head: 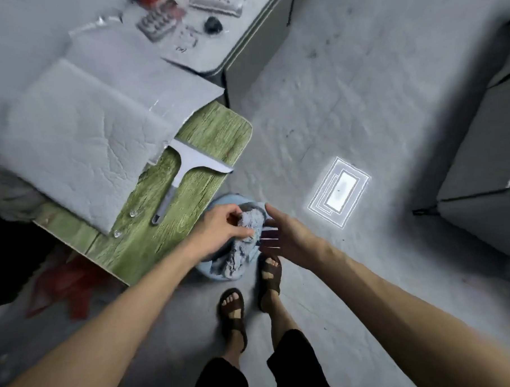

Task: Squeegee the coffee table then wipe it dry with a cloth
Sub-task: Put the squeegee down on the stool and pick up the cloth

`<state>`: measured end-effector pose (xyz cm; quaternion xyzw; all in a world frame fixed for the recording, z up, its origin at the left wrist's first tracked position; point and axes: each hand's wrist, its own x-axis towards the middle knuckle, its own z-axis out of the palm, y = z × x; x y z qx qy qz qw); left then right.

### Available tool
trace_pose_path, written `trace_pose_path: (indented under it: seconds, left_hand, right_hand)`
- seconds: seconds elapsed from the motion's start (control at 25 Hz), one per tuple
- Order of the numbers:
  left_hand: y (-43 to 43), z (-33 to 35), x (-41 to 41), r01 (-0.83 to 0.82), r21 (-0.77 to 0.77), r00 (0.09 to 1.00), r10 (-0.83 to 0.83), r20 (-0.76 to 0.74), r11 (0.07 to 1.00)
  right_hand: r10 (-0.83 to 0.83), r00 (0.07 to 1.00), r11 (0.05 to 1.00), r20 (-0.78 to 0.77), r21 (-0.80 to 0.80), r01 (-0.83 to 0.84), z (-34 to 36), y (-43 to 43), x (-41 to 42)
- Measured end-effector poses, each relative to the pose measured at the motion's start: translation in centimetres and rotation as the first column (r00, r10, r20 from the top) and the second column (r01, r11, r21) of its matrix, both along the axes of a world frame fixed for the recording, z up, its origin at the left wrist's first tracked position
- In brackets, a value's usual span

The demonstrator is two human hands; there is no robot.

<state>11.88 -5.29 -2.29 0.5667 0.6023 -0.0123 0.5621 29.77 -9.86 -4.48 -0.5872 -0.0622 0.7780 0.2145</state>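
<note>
A grey squeegee [185, 173] lies flat on the green wood-grain coffee table [216, 130], blade toward the table's far corner, handle pointing at me. Just off the table's near edge a pale blue basin [219, 202] stands on the floor with a grey-blue cloth [239, 252] bunched in it. My left hand [220, 228] pinches the top of the cloth and holds it up over the basin. My right hand [282, 236] hovers beside the cloth with its fingers spread, holding nothing.
A large grey cushion or mat [76, 142] covers most of the table. Two small clear beads [132, 213] lie near the table's edge. A grey cabinet [242, 62] stands beyond; a grey sofa [486, 168] at right. My sandalled feet [232, 314] stand by the basin.
</note>
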Motion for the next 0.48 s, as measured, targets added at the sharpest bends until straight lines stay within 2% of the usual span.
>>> trace_pose_path:
  seconds: [0.12, 0.28, 0.4, 0.48]
  left_hand:
    - [1.0, 8.5, 4.4, 0.265, 0.08, 0.964, -0.265, -0.017, 0.961]
    - [-0.3, 18.3, 15.9, 0.564, 0.147, 0.821, -0.571, 0.006, 0.813]
    - [-2.2, 22.8, 26.2, 0.738, 0.136, 0.657, -0.75, 0.077, 0.661]
    - [-3.6, 24.3, 33.0, 0.8, 0.097, 0.58, -0.805, 0.122, 0.592]
  right_hand:
    - [-0.201, 0.978, 0.979, -0.06, 0.0, 0.202, 6.4, -2.0, 2.8]
    - [-0.478, 0.878, 0.877, -0.016, 0.056, 0.478, 14.3, -5.3, 11.7]
    - [-0.583, 0.808, 0.806, 0.089, 0.189, 0.561, 18.3, -8.7, 20.9]
    - [-0.6, 0.786, 0.788, 0.147, 0.277, 0.55, 20.5, -11.5, 27.8]
